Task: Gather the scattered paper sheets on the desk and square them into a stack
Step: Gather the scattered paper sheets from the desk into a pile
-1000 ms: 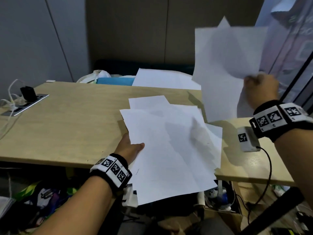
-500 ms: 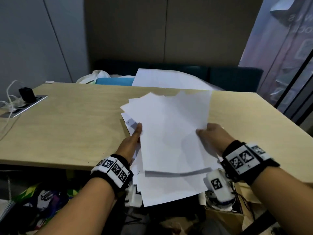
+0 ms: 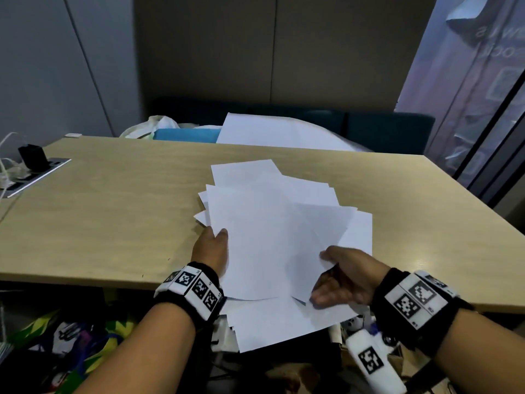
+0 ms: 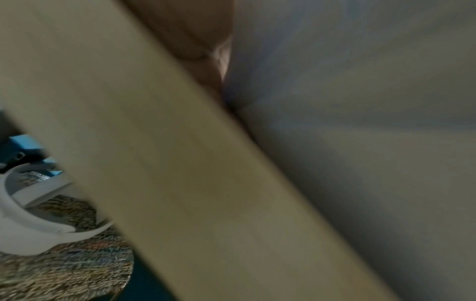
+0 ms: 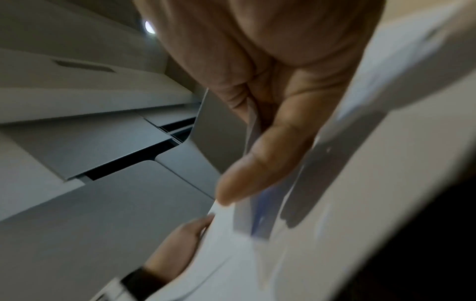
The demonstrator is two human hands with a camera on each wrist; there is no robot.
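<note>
Several white paper sheets (image 3: pixel 270 237) lie in a loose fanned pile on the wooden desk (image 3: pixel 113 211), their near ends hanging over its front edge. My left hand (image 3: pixel 216 240) grips the pile's left edge, thumb on top of the paper. My right hand (image 3: pixel 326 277) holds the pile's near right part, thumb above and fingers below. In the right wrist view the thumb (image 5: pixel 257 163) pinches sheets (image 5: pixel 335 203) against the fingers. The left wrist view is blurred and shows the desk (image 4: pixel 180 163), a bit of the hand and the paper (image 4: pixel 360 101).
A power strip with a black adapter (image 3: pixel 31 163) and white cables sits at the desk's far left. A large white sheet (image 3: pixel 272 132) and a blue object (image 3: pixel 184 135) lie beyond the far edge, before a dark sofa (image 3: pixel 392 129). Bags and clutter (image 3: pixel 56 336) lie under the desk.
My right hand brought the sheets it held up in the air down onto the pile, then slid toward the pile's near right side. My left hand stayed at the left edge.
</note>
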